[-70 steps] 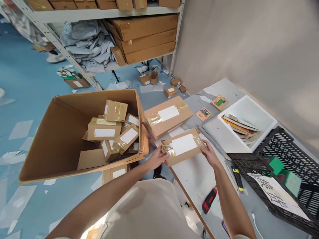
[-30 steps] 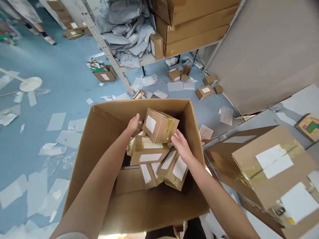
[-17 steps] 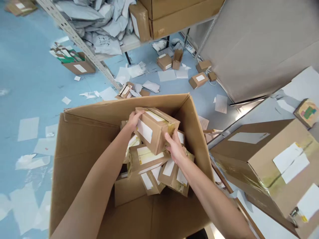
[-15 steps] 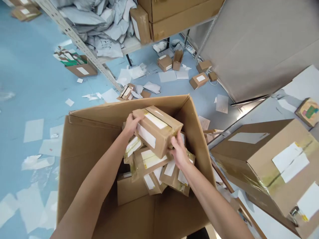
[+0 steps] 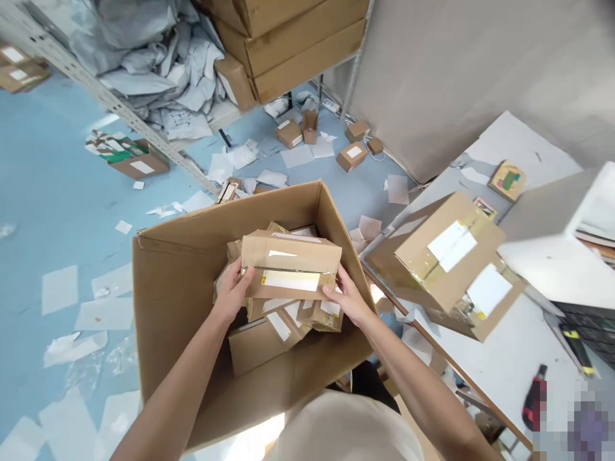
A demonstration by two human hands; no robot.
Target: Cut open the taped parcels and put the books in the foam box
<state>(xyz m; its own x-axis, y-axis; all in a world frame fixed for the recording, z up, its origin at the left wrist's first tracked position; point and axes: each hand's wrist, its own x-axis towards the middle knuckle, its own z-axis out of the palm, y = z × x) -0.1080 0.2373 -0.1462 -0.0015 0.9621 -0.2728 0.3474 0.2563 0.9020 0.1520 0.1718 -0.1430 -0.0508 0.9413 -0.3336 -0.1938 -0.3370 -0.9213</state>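
Note:
A taped brown cardboard box with white labels is held between my two hands, above other parcels. My left hand grips its left end, with the thumb on the near side. At the right end my right hand is closed on it, thumb along the lower edge. Beneath lie several smaller labelled boxes, partly hidden by the held one. All of them are inside a large open carton, whose walls surround my hands.
To the right, a white table bears labelled boxes, a utility knife and a keyboard. Behind stands a metal shelf with grey mailer bags and large cartons. Paper sheets litter the blue floor.
The held box has turned from a slant to nearly level, its taped, labelled face toward me. My view has shifted right, bringing more of the table into sight.

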